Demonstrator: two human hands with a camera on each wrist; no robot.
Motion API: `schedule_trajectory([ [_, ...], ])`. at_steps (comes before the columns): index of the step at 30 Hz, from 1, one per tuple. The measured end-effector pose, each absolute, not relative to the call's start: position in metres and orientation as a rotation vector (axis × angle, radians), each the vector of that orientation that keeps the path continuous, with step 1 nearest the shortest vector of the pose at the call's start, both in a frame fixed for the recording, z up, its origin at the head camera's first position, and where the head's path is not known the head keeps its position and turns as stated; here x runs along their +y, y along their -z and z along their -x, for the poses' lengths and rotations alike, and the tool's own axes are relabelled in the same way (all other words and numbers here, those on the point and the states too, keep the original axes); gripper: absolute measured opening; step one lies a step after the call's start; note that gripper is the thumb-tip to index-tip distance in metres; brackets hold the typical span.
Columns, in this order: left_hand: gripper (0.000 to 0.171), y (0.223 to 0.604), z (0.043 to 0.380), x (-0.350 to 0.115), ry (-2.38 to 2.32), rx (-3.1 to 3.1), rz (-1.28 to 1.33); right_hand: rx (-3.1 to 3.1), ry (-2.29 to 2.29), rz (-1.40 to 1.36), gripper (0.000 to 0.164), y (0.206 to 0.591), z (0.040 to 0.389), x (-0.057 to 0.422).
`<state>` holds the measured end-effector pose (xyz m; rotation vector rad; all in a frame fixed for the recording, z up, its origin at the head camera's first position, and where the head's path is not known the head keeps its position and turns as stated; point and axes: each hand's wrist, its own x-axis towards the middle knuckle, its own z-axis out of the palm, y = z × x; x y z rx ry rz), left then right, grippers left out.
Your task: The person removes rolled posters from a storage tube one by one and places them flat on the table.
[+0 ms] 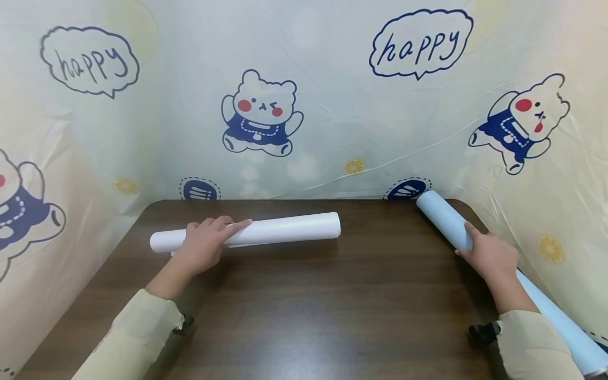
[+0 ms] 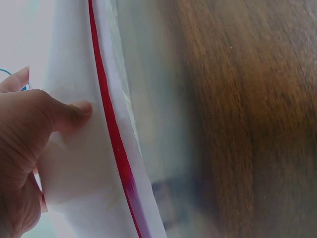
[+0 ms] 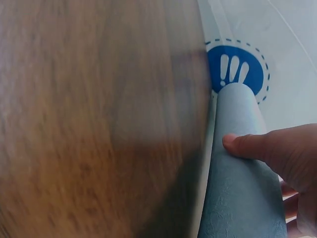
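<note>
My left hand grips a white roll lying crosswise near the far side of the table, thumb along its near side. In the left wrist view the thumb presses the roll, and a red strip runs lengthwise down it. Over at the right edge, my right hand holds a long light-blue roll, its thumb on top and fingers round the outer side. That blue roll slants along the table's side edge, partly hidden by the right hand and forearm.
A dark brown wooden table fills the space between the arms. Pale curtains printed with bears and "happy" bubbles hang close behind and along both sides. Dark wrist devices sit at the sleeve cuffs.
</note>
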<state>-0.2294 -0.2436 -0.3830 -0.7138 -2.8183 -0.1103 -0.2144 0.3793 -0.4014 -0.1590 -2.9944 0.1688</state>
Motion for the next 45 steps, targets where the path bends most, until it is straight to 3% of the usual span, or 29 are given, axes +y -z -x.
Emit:
schedule_trajectory([
  [18, 0.089, 0.384, 0.225, -0.242, 0.113, -2.803, 0.721, -3.017, -0.205, 0.339, 0.082, 0.408, 0.215, 0.402],
  [36, 0.087, 0.383, 0.226, -0.239, 0.132, -2.817, 0.713, -2.952, -0.183, 0.256, 0.080, 0.406, 0.216, 0.389],
  [45, 0.089, 0.383, 0.225, -0.238, 0.134, -2.814, 0.725, -2.923, -0.160, 0.223, 0.069, 0.405, 0.215, 0.385],
])
